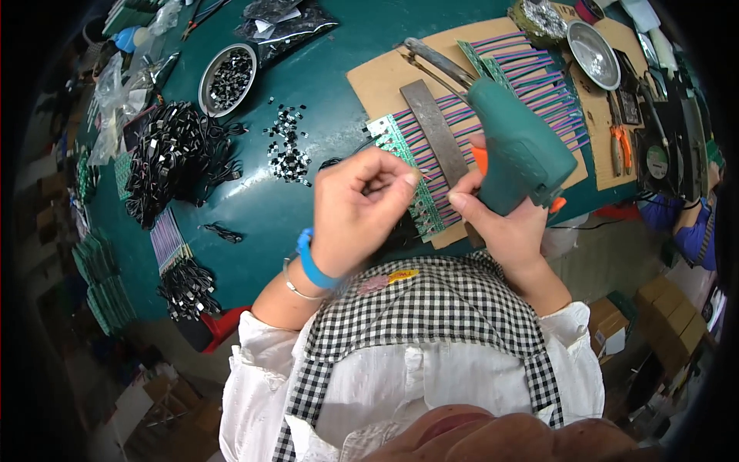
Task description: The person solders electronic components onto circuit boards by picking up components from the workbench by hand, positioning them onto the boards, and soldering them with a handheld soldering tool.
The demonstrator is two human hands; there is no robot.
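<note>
My left hand (362,200) is over the near circuit-board strip (389,135), its thumb and forefinger pinched together. A thin wire end seems to show at these fingertips. My right hand (512,231) grips a green soldering gun (523,146) with an orange trigger, its long grey nozzle (443,61) pointing to the far left, past the strip. The right thumb and forefinger nearly meet beside the wires. Pink, blue and dark wires (462,138) run from the strip to the right. Lying across them is a flat metal bar (435,131).
Cardboard (377,81) lies under the boards on the green table (323,85). To the left are a bowl of small black parts (229,81), loose parts (289,146) and bundled black cables (173,154). A metal dish (593,55) and orange-handled pliers (620,146) are at right; another person's arm (689,219) is beyond.
</note>
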